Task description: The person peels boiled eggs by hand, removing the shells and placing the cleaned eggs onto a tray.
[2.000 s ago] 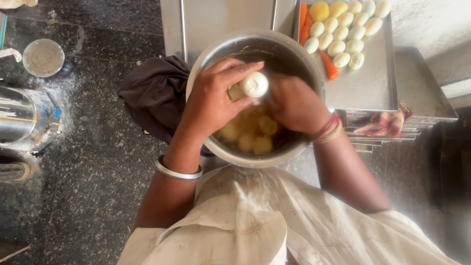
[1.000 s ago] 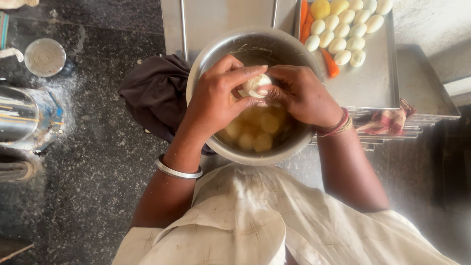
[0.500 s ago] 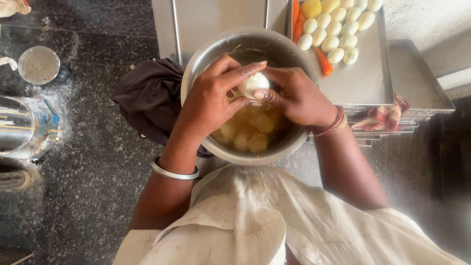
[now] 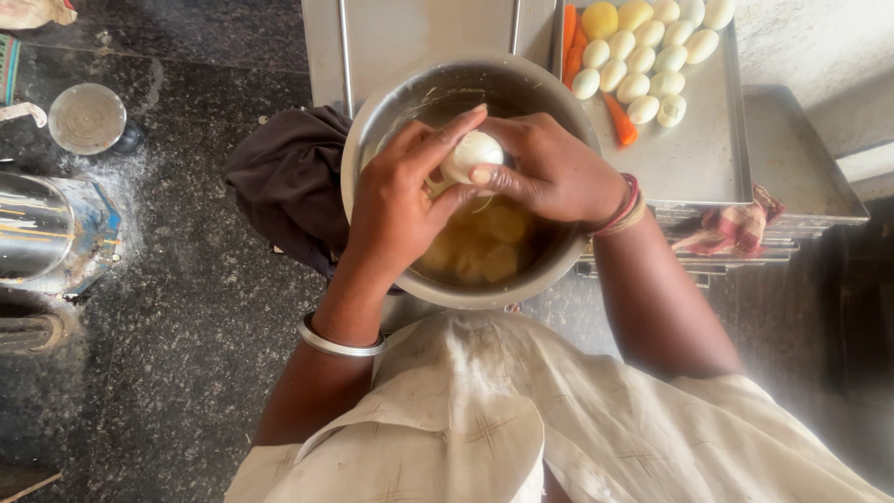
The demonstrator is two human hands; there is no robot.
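Observation:
Both hands meet over a round steel bowl (image 4: pixel 372 130) and hold one white boiled egg (image 4: pixel 473 153) between them. My left hand (image 4: pixel 400 205) wraps the egg from the left, fingers curled over its top. My right hand (image 4: pixel 549 172) grips it from the right with thumb and fingertips. Inside the bowl, in yellowish water, lie several more eggs (image 4: pixel 494 244). A silver bangle circles my left wrist, and red and gold bangles my right.
A steel tray (image 4: pixel 694 154) behind the bowl carries several peeled white eggs (image 4: pixel 643 79) and orange carrot pieces (image 4: pixel 619 119). A dark cloth (image 4: pixel 289 186) lies left of the bowl. A small steel cup (image 4: pixel 87 118) and a steel vessel (image 4: pixel 42 233) stand on the dark stone surface at left.
The egg has been lifted slightly and turned between my fingers. Both hands stay over the bowl, and the view has shifted a little.

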